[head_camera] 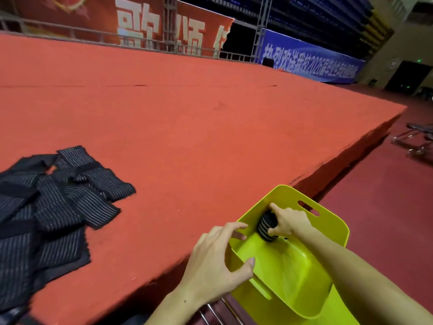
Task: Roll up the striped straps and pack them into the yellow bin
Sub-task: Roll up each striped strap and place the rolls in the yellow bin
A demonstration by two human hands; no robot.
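A yellow bin (328, 227) with slotted handles sits beside the near edge of the red stage. Inside it, against the far left wall, my right hand (289, 221) grips a rolled black strap with pale stripes (266, 227). My left hand (215, 261) holds the bin's left rim, thumb inside and fingers over the edge. Several unrolled striped straps (54, 207) lie in a loose heap on the stage at the left.
The red carpeted stage (187, 125) stretches far back to railings and banners. Its edge drops off at the right to a dark red floor (386, 219). Metal chair legs (417, 141) stand at the far right. Metal bars (215, 313) show under the bin.
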